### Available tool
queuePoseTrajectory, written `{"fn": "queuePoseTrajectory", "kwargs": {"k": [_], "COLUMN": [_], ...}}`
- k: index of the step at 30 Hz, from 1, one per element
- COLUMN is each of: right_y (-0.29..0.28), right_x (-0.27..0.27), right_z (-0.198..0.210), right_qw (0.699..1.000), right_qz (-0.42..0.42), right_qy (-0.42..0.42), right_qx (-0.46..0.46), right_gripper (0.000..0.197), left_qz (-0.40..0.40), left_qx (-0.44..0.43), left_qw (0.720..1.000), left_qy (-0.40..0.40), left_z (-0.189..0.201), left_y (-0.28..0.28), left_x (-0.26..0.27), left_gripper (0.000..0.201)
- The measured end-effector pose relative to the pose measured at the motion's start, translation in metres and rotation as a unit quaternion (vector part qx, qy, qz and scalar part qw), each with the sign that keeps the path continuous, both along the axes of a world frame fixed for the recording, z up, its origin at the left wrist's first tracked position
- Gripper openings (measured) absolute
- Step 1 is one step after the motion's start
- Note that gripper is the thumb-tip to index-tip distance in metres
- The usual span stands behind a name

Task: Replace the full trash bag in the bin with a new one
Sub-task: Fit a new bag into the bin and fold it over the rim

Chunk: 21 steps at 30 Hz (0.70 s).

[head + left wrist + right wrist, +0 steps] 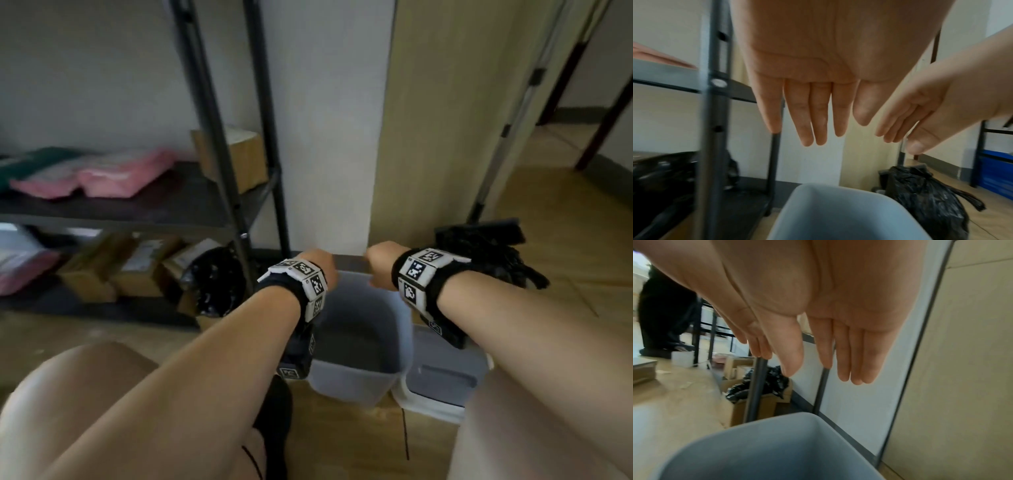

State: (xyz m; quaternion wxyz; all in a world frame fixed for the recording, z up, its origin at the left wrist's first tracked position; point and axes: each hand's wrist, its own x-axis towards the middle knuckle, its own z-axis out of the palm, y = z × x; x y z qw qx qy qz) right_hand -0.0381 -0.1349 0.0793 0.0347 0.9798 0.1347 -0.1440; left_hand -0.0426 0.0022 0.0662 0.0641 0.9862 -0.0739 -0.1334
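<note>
A grey plastic bin (356,373) stands on the wooden floor by the wall, with no bag inside it. Both hands hover above its far rim, fingers straight and holding nothing: my left hand (317,265) (813,126) on the left, my right hand (378,267) (830,368) on the right. The bin's rim (813,186) (777,418) shows below the fingers in both wrist views. A full black trash bag (493,260) (925,201), tied at the top, sits on the floor to the right of the bin. The bin's grey and white lid (442,380) lies beside it.
A black metal shelf rack (219,164) stands at the left, with cardboard boxes (144,263), pink packets (96,178) and another black bag (215,277) on it. A broom pole (513,120) leans on the beige panel (455,120). Another person's dark legs (663,313) stand far left.
</note>
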Motion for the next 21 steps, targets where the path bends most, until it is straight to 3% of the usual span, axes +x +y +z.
{"fn": "queuePoseTrajectory", "kwargs": {"k": [6,10,14,18,21], "right_y": [0.076,0.117,0.148,0.162,0.156], "right_x": [-0.016,-0.016,-0.001,0.013,0.024], "right_z": [-0.016,-0.034,-0.057,-0.086,-0.106], "right_qw": [0.999,0.997,0.993,0.993,0.992], "right_qz": [0.048,0.065,0.082,0.065,0.037], "right_qy": [0.011,0.040,0.080,0.081,0.097], "right_qx": [0.024,0.017,0.019,0.057,0.068], "right_gripper": [0.037,0.036,0.034,0.032,0.043], "left_qz": [0.096,0.171,0.260,0.304,0.317], "left_qx": [0.002,-0.025,-0.043,-0.029,-0.055], "left_qw": [0.995,0.983,0.962,0.949,0.940], "left_qy": [0.031,0.064,0.066,0.083,0.110], "left_z": [-0.029,-0.053,-0.080,-0.100,-0.122], "left_y": [0.083,0.127,0.162,0.189,0.207], "left_x": [-0.027,-0.023,-0.005,0.022,0.052], "left_gripper": [0.027,0.034,0.044,0.050,0.045]}}
